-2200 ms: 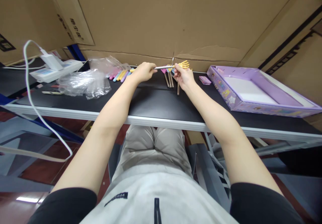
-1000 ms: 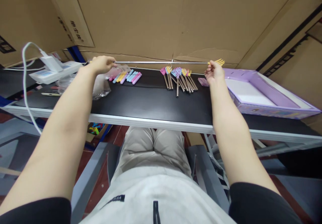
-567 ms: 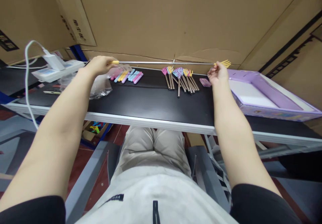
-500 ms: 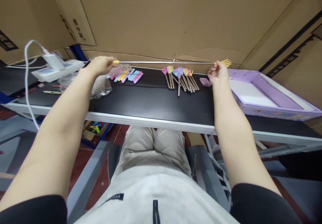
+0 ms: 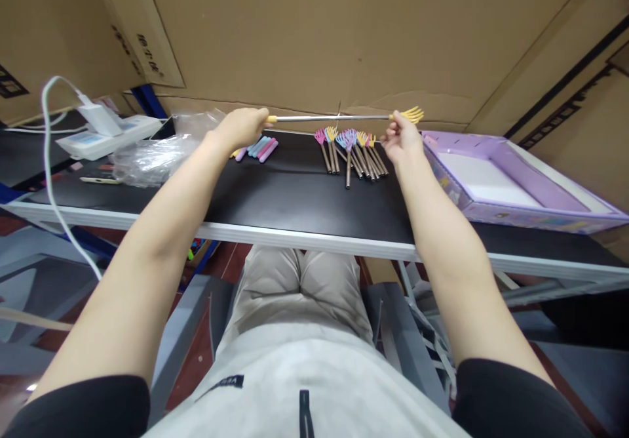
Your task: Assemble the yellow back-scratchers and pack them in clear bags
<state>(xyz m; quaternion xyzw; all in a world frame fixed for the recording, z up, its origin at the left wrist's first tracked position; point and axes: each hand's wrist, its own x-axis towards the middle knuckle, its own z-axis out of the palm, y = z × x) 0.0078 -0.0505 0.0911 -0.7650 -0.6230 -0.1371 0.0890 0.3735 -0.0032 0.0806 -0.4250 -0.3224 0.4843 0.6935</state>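
A telescopic back scratcher (image 5: 334, 118) with a yellow claw head and a yellow handle stretches level above the far side of the table. My left hand (image 5: 244, 125) is closed round its yellow handle. At the other end, my right hand (image 5: 403, 135) pinches it just below the yellow claw. Beneath the rod lies a group of short back scratcher heads (image 5: 358, 153) in pink, yellow, blue and purple, with metal shafts pointing toward me. Several loose coloured handles (image 5: 263, 149) lie beside my left hand, partly hidden by it.
An open purple box (image 5: 521, 182) stands at the right on the black table (image 5: 295, 202). Crumpled clear plastic bags (image 5: 152, 159) and a white power strip (image 5: 111, 138) with a cable are at the left. A cardboard wall (image 5: 314, 38) rises behind.
My hands have come closer together, the left moving right and the right moving left. The metal rod between them is now shorter.
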